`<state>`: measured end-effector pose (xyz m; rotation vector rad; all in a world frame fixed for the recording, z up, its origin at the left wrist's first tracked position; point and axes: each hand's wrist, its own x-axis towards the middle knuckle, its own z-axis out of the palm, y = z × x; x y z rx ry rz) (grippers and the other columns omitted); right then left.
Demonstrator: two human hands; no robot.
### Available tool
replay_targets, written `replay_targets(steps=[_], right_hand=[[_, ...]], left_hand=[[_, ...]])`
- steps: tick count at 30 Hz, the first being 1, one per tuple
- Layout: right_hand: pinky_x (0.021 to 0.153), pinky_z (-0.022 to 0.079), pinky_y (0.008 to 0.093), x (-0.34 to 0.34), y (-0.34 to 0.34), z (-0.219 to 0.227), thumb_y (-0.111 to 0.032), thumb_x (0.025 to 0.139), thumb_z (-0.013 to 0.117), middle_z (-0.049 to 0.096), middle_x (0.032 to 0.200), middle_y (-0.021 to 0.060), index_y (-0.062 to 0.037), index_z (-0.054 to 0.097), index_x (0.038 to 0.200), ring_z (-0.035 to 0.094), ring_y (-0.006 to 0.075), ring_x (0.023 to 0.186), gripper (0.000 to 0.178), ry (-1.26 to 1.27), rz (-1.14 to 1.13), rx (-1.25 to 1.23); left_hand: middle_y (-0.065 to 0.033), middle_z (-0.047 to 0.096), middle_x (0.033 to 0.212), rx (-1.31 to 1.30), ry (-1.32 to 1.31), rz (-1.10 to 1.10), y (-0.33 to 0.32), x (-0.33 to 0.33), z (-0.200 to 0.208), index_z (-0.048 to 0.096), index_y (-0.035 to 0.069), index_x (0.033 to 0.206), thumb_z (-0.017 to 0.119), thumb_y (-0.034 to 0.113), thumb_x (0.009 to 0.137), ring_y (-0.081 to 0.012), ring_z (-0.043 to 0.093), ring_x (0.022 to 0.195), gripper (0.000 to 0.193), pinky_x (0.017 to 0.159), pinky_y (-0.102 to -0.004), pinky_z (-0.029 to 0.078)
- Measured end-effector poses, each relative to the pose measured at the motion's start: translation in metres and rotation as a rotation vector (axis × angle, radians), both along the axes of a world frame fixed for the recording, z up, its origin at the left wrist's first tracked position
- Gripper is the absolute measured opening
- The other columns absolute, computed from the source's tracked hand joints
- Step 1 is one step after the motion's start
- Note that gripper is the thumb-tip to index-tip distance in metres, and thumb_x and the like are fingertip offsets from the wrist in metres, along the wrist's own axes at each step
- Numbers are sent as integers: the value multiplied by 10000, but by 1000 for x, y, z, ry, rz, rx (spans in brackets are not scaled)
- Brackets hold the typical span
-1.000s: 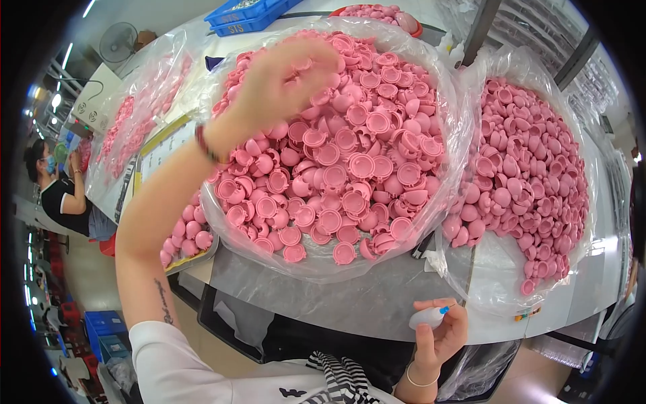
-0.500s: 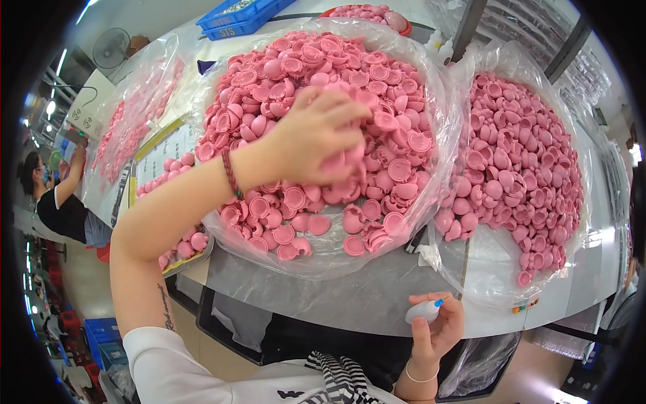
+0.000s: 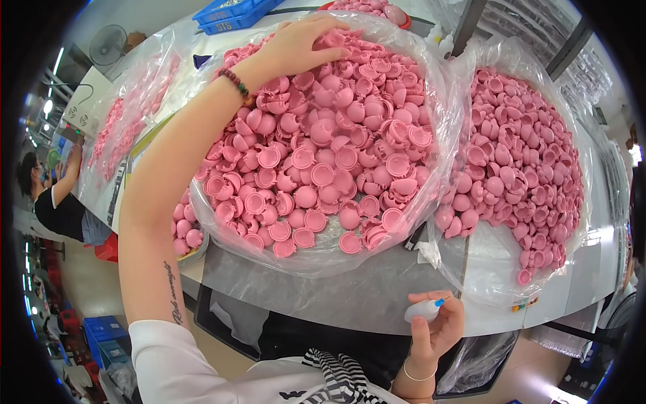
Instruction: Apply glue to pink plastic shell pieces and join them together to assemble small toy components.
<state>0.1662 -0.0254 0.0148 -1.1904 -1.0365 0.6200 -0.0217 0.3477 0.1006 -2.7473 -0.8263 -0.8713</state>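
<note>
My left hand (image 3: 303, 46) is stretched to the far side of a large heap of pink plastic half-shells (image 3: 323, 175). Its thumb and fingers are apart, touching the top of the heap, and no piece shows in its grip. The heap lies in a clear plastic bag (image 3: 296, 266) spread wide on the table. Near the table's front edge, my right hand (image 3: 437, 326) is closed around a small white squeeze bottle (image 3: 422, 310) with a blue tip, pointing up to the right.
A second bag of pink shells (image 3: 521, 168) lies to the right. Pink pieces in a tray (image 3: 187, 232) sit at the left, partly behind my forearm. Blue bins (image 3: 235, 15) and a red-rimmed bowl (image 3: 405, 20) stand at the back. A person (image 3: 57, 202) works at far left.
My left hand has moved from the middle of the heap to its far edge. Shells have shifted toward me, covering the middle. My right hand keeps the bottle in place.
</note>
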Motion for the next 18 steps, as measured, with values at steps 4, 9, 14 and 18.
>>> replay_targets(steps=[4, 9, 14, 18], right_hand=[[636, 398, 250, 0, 1, -1, -75, 697, 607, 602, 796, 149, 42, 505, 935, 502, 170, 705, 284, 1, 5, 16], [640, 397, 249, 0, 2, 0, -76, 698, 607, 602, 799, 149, 42, 506, 938, 501, 174, 707, 285, 3, 10, 11], [645, 400, 250, 1, 1, 1, -75, 702, 602, 599, 799, 148, 42, 504, 939, 503, 175, 712, 282, 5, 15, 10], [645, 406, 250, 1, -1, -2, -66, 706, 603, 587, 798, 161, 50, 495, 945, 516, 182, 711, 286, -21, 19, 17]], left_hand=[[-131, 535, 1094, 206, -74, -56, -38, 1, 5, 530, 127, 1100, 532, 351, 804, -280, 514, 1012, 371, 860, -404, 379], [-148, 361, 1312, -52, 380, -112, -136, -8, -22, 453, 98, 1204, 572, 333, 759, -339, 343, 1203, 516, 965, -484, 271], [-139, 261, 1370, -273, 381, -93, -183, -13, -38, 364, 83, 1280, 652, 317, 663, -370, 211, 1258, 721, 998, -489, 213], [-113, 437, 1177, -223, 276, -166, -196, -17, -50, 504, 78, 1103, 619, 171, 704, -283, 394, 1124, 425, 898, -446, 327]])
